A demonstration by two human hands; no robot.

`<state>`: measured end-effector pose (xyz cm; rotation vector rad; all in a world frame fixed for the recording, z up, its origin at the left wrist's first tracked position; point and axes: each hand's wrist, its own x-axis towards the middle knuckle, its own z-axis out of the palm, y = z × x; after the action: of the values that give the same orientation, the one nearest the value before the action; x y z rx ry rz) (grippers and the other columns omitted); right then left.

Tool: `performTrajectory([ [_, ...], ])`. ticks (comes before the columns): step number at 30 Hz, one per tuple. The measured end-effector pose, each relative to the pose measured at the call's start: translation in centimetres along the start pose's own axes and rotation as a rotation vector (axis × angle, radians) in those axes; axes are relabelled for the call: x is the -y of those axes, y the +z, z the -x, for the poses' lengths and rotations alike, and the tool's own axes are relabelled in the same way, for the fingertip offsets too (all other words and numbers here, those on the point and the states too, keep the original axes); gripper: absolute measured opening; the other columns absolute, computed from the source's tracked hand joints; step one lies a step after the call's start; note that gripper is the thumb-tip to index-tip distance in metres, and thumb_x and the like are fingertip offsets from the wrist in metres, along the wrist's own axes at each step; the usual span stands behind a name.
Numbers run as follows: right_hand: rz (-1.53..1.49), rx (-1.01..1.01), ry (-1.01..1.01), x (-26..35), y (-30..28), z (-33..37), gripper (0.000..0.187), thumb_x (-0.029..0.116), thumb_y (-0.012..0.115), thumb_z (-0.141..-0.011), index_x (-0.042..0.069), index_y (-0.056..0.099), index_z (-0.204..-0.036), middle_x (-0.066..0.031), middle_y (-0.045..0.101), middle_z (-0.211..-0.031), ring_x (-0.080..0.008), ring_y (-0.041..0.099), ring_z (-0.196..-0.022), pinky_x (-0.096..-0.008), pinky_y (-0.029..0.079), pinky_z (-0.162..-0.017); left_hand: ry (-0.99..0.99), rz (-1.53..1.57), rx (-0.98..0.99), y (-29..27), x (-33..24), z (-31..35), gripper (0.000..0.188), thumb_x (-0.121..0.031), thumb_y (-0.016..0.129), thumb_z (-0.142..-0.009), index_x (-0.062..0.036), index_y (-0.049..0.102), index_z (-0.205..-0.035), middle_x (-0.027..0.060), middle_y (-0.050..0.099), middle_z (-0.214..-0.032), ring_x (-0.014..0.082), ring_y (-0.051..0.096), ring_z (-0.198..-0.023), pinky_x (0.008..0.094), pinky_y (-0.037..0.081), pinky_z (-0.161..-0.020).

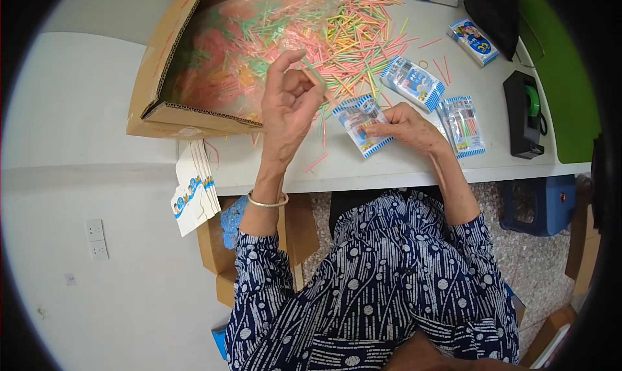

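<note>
My right hand (pixel 409 129) grips a small blue-and-white plastic packet (pixel 361 126) with striped ends, the thumb pressed on its front. To the left, my left hand (pixel 290 102) is raised above the front of a carton, its fingers curled in. Its fingertips are blurred, and what they hold, if anything, cannot be made out against the sticks behind. A heap of thin pink, green and yellow sticks (pixel 358 37) spills over the table beyond both hands. Beside the right hand lie a similar packet (pixel 413 83) and another packet (pixel 464 126) with coloured sticks showing inside.
An open cardboard carton (pixel 150 79) with a clear plastic bag of sticks stands at the left. A black tape dispenser (pixel 523 115) with green tape is at the right. More packs (pixel 473 41) lie farther back. Folded printed cards (pixel 196 190) hang by the table's front edge.
</note>
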<state>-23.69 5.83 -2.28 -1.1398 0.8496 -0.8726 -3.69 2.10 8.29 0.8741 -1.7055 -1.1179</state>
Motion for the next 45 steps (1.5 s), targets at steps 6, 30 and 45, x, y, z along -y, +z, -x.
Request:
performTrajectory([
  [6, 0.023, 0.056, 0.04, 0.4, -0.1, 0.2, 0.03, 0.028, 0.072, -0.083, 0.0, 0.073, -0.092, 0.0002, 0.068, -0.075, -0.0003, 0.052, -0.068, -0.018, 0.036, -0.059, 0.013, 0.121, 0.063, 1.9, 0.4, 0.1, 0.056, 0.009, 0.057, -0.085, -0.0054, 0.034, -0.133, 0.0103, 0.062, -0.093, 0.0146, 0.061, -0.084, 0.0268, 0.05, -0.077],
  [30, -0.021, 0.147, 0.001, 0.5, 0.0, 0.3, 0.033, 0.026, 0.061, -0.092, -0.003, 0.068, -0.104, -0.0006, 0.067, -0.088, -0.0021, 0.054, -0.079, -0.0185, 0.044, -0.07, -0.164, 0.005, -0.019, 1.8, 1.5, 2.4, 0.011, -0.009, 0.059, -0.092, -0.0002, 0.061, -0.099, 0.0057, 0.067, -0.09, 0.0103, 0.06, -0.085, 0.0231, 0.046, -0.079],
  [45, -0.147, -0.014, -0.076, 0.6, 0.1, 0.5, 0.048, 0.04, 0.053, -0.095, -0.003, 0.064, -0.114, -0.0043, 0.066, -0.103, -0.0063, 0.056, -0.091, -0.0212, 0.043, -0.083, 0.009, -0.238, -0.019, -0.6, 1.8, 1.4, 0.011, -0.012, 0.068, -0.083, -0.0021, 0.064, -0.087, 0.0058, 0.063, -0.1, 0.0174, 0.053, -0.098, 0.0311, 0.04, -0.089],
])
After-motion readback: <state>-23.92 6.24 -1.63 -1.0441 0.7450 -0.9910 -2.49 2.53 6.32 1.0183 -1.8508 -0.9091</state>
